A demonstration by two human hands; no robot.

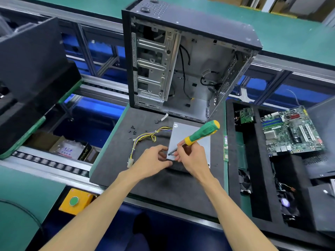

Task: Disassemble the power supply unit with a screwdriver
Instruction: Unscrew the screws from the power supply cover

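Note:
A grey metal power supply unit (192,134) lies flat on the dark foam mat (145,182), its yellow and black cable bundle (145,140) trailing to the left. My right hand (190,158) grips a green and yellow screwdriver (201,133) near its shaft, the tip set on a screw at the unit's near left corner. My left hand (154,160) holds that same corner, fingers curled round the edge beside the tip.
An open, emptied computer case (181,57) stands upright behind the mat. Several small black screws (133,132) lie loose at the mat's left. A motherboard (291,131) and other parts fill a black foam tray on the right. A yellow box with a green button (74,201) sits front left.

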